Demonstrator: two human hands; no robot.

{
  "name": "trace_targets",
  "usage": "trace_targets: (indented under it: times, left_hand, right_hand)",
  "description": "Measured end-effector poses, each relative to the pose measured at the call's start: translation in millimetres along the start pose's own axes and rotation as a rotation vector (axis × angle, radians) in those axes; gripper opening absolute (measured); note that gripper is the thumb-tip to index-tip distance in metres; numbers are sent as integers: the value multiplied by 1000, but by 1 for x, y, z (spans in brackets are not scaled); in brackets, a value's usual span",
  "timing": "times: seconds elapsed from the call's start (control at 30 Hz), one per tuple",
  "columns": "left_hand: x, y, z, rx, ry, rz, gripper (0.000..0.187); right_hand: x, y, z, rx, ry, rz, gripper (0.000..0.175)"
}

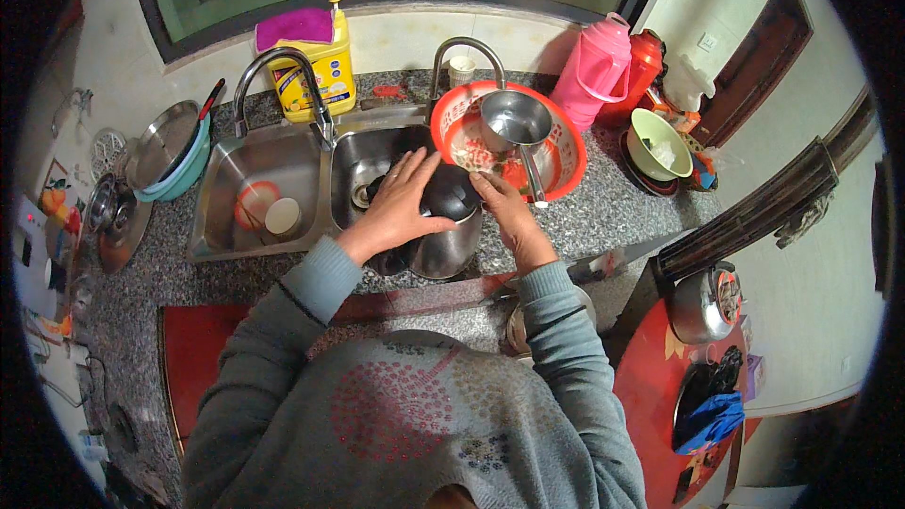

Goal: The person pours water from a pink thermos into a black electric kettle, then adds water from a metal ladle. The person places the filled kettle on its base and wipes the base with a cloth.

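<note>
An electric kettle with a metal body (pixel 450 249) and a black lid (pixel 452 191) stands at the front edge of the counter, by the right basin. Its dark handle side points left, partly covered by my left arm. My left hand (pixel 403 208) lies along the lid's left side, fingers apart, its thumb reaching across the front rim. At the lid's right edge is my right hand (pixel 512 215), its thumb side against the lid; its other fingers are partly hidden, so its grip is unclear.
Left sink basin (pixel 226 177) holds a white cup (pixel 283 216) and a red-rimmed dish. Behind the kettle, a metal ladle (pixel 516 120) rests in a red-and-white bowl (pixel 576 170). Two faucets, a yellow detergent jug (pixel 314 81) and a pink thermos (pixel 590 74) line the back.
</note>
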State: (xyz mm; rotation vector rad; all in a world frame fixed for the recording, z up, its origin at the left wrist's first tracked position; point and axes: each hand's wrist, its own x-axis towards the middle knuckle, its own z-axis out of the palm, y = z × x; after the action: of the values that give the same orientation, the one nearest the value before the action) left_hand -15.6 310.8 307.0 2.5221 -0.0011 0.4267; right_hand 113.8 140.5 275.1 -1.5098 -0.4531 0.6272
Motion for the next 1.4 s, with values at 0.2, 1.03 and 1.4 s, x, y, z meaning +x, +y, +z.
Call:
trace_targets:
  times: [0.2, 1.03, 1.4]
  left_hand:
    - [-59, -26, 13, -467, 178, -247, 74]
    - [-73, -34, 35, -689, 189, -331, 34]
    - [-160, -16, 12, -365, 613, -486, 45]
  right_hand:
    - [3, 7, 1, 115, 27, 54, 54]
    - [9, 72, -13, -198, 82, -12, 58]
    - [17, 28, 81, 69, -466, -274, 58]
